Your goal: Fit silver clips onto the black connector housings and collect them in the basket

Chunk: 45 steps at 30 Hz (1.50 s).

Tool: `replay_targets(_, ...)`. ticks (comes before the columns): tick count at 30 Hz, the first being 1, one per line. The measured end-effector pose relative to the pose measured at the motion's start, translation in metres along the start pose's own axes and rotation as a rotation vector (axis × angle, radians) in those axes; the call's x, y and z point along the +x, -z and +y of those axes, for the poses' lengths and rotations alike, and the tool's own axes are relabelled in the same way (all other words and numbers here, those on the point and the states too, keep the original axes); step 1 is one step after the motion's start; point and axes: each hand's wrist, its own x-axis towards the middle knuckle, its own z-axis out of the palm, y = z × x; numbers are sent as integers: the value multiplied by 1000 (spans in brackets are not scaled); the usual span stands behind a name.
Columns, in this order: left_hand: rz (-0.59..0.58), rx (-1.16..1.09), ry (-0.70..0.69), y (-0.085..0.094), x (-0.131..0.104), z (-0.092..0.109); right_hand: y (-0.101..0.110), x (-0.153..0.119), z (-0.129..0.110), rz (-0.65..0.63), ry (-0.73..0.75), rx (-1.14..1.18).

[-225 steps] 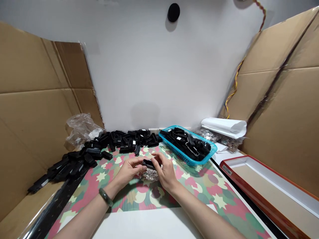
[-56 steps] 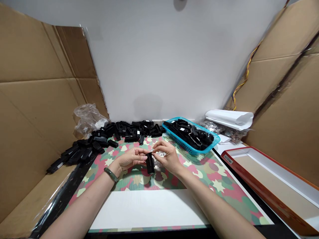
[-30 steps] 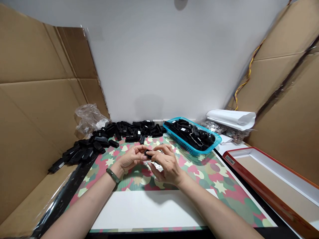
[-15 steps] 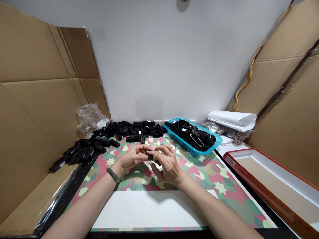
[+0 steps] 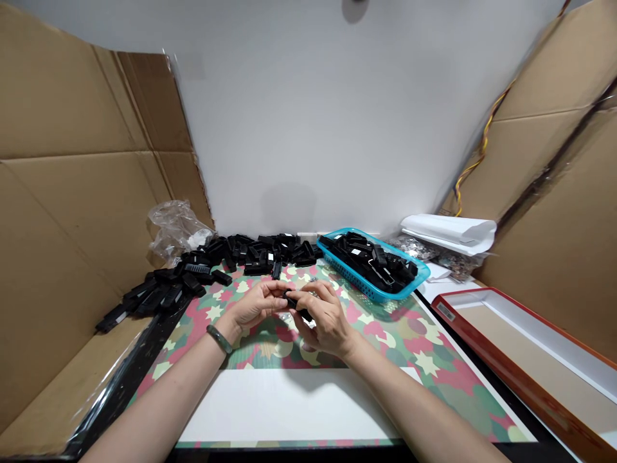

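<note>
A small black piece (image 5: 305, 314) is held between my two hands above the camouflage-patterned mat (image 5: 424, 334). My left hand (image 5: 258, 305) pinches its left end with thumb and fingertips; a green bangle (image 5: 219, 339) circles that wrist. My right hand (image 5: 324, 318) has its fingers bent over the top of the piece and its thumb below, partly hiding it. Small shiny bits lie on the mat behind the hands, too small to make out. Farther back is a pile of black pieces (image 5: 255, 251), which stretches to the left edge of the mat.
A blue basket (image 5: 357, 278) of black pieces stands at the back right. Beyond it lie white sheets (image 5: 448, 230) and bags of small parts (image 5: 456, 262). A red-edged box (image 5: 520, 347) is at the right. Cardboard walls flank both sides; a white sheet (image 5: 284, 405) lies in front.
My right thumb has moved up against the black piece, and the piece has shifted and turned slightly. My left hand has hardly moved.
</note>
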Motion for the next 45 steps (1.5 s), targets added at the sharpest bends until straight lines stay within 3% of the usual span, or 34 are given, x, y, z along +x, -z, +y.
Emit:
replay_targets(14,9,12,-24,0,0,-1,-2,0,2,-4,-40,-2)
replay_targets(21,55,116,19,-1,-4,9,-5,-3,9,-40,-93,34)
replay_targets(27,60,13,43,4,-3,14,-5,-2,7,-86,-48,60)
replay_targets(35,99,-121,226,13,-1,12,-6,-2,8,-191,-16,8)
replay_targets(45,163,-131,237,21,2,9,-7,-3,10,-204,42,-66)
